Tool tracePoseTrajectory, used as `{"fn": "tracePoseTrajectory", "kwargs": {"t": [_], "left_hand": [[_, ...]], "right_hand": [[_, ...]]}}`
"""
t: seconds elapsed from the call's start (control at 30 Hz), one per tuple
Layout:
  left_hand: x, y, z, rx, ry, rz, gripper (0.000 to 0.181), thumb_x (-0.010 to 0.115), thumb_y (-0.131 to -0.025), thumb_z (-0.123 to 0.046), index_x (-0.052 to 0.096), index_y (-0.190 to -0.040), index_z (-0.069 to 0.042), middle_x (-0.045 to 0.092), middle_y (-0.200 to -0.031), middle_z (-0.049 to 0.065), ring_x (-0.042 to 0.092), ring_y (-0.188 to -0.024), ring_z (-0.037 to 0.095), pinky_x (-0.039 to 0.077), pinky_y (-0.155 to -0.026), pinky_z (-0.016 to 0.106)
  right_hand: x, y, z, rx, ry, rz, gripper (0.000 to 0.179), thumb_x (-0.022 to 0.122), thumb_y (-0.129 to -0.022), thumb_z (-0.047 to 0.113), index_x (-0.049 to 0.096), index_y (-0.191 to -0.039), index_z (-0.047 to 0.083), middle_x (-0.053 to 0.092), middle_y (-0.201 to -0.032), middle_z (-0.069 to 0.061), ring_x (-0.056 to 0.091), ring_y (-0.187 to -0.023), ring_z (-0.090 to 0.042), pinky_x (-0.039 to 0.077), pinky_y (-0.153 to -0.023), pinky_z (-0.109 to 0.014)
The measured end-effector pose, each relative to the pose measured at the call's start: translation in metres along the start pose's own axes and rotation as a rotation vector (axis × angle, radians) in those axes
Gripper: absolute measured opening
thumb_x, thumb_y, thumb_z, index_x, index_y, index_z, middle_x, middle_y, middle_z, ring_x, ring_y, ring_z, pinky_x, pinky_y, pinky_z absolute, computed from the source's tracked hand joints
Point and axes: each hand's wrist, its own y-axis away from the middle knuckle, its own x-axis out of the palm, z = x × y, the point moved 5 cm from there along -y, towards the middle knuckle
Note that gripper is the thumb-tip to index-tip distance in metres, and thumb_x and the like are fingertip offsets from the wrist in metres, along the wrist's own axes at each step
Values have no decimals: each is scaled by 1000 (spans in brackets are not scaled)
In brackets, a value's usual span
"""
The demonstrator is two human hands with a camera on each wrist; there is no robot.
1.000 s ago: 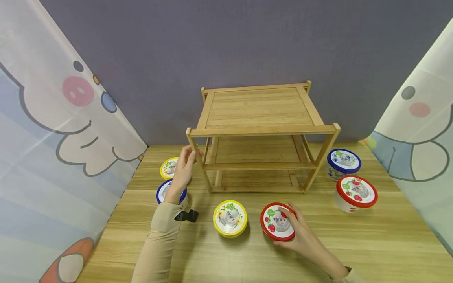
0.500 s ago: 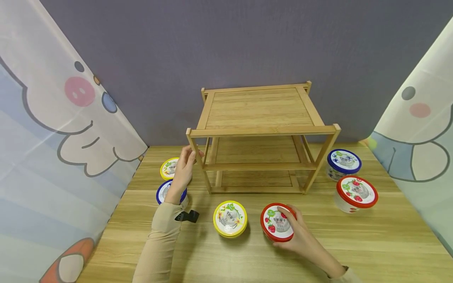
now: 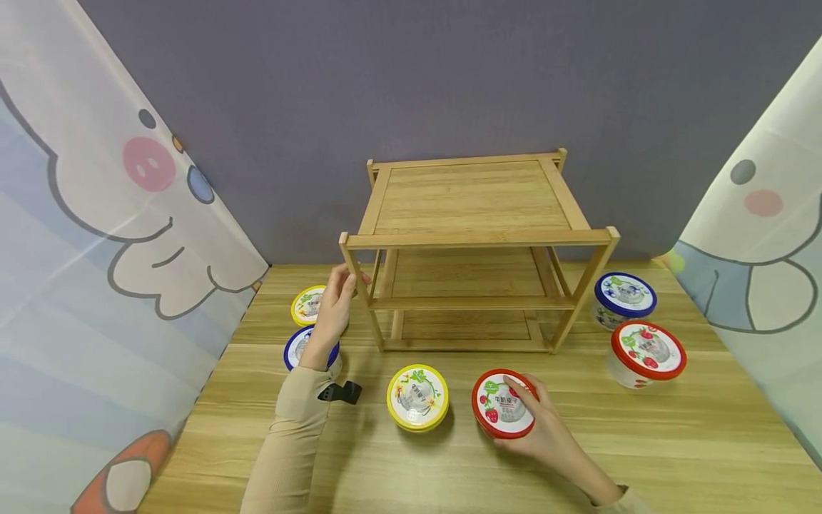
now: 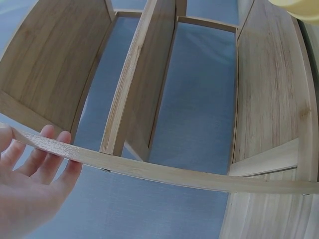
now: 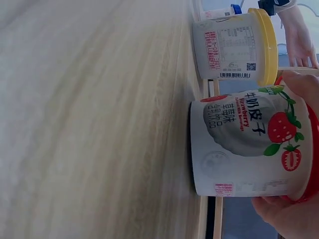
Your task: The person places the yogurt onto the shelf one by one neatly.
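My left hand (image 3: 332,308) grips the front left post of a wooden three-tier rack (image 3: 475,196); in the left wrist view its thumb and fingers (image 4: 49,167) curl round that post. My right hand (image 3: 546,432) holds a white tub with a red strawberry lid (image 3: 504,407), standing on the table in front of the rack. Thumb and fingers lie on either side of its rim, and the right wrist view shows the tub's strawberry-printed side (image 5: 249,144). To the left of it is a yellow-lidded tub (image 3: 417,397), touched by neither hand.
Behind my left forearm stand another yellow-lidded tub (image 3: 308,305) and a blue-lidded tub (image 3: 298,348), both partly hidden. Right of the rack are a blue-lidded tub (image 3: 625,294) and a red-lidded tub (image 3: 648,350). A grey wall (image 3: 449,78) rises behind the table.
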Motion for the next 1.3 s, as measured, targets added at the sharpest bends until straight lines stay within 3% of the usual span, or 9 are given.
{"fn": "tracePoseTrajectory", "kwargs": {"t": [0.27,0.53,0.77,0.87,0.97,1.13,1.3], "left_hand": [[0,0,1,1,12,1,27,34,-97,-18,40,-117,-2,49,-100,27,47,-101,35,36,-87,38],[0,0,1,-6,3,-4,29,34,-97,-17,39,-118,1,54,-92,-2,45,-101,37,36,-87,38],[0,0,0,13,-15,-6,26,34,-97,-18,41,-117,-3,54,-92,-5,50,-93,10,35,-82,35],[-1,0,0,14,-20,-8,25,34,-97,-19,42,-116,-5,54,-92,-6,50,-95,16,35,-82,35],[-1,0,0,9,-21,-7,25,34,-97,-19,42,-116,-4,55,-94,1,48,-97,29,35,-82,35],[0,0,-3,-17,-5,1,26,32,-97,-13,40,-117,0,49,-100,27,45,-99,36,33,-83,37],[5,2,-17,-27,-10,0,25,29,-97,-6,37,-117,6,46,-101,34,44,-100,39,34,-85,39]], "right_hand": [[-3,-6,5,38,-89,-3,85,86,-47,22,49,-122,10,34,-120,-27,44,-101,-44,43,-70,-54],[-17,-22,19,65,-162,31,84,86,-50,21,47,-124,11,32,-124,-23,43,-105,-43,46,-71,-48],[-38,-39,41,-5,-127,24,84,86,-51,21,46,-125,11,32,-126,-16,41,-107,-35,46,-72,-41],[-48,-46,50,-25,-121,27,83,86,-51,21,47,-124,11,33,-126,-15,43,-106,-35,46,-72,-41],[-57,-54,58,-41,-121,34,82,86,-52,19,47,-123,9,33,-125,-16,44,-105,-36,46,-72,-44],[-71,-68,72,-82,-123,45,82,85,-53,15,46,-124,8,34,-125,-17,45,-104,-34,46,-73,-47],[-84,-81,87,-89,-132,73,81,84,-56,16,45,-126,9,33,-128,-14,46,-104,-31,46,-75,-44]]}}
